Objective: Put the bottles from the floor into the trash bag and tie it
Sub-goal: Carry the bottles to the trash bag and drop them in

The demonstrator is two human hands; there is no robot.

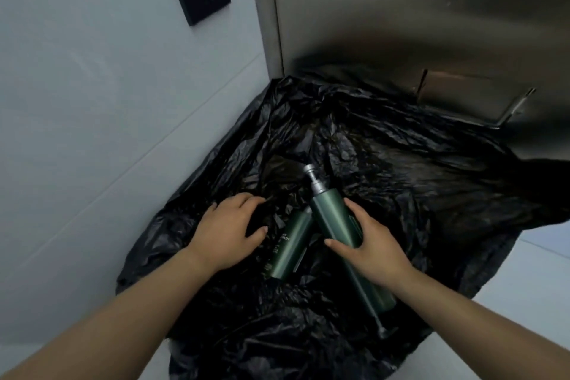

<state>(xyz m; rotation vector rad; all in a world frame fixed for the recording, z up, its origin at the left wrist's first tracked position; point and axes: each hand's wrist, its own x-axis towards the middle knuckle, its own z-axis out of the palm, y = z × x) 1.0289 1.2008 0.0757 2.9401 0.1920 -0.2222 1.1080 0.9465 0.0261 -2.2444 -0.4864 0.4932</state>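
Pump bottle in right hand

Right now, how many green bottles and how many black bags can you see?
Green bottles: 3, one with a silver pump held by the right hand, one with white print beside the left hand, one partly hidden under the right hand.
Black bags: 1.
Total: 4
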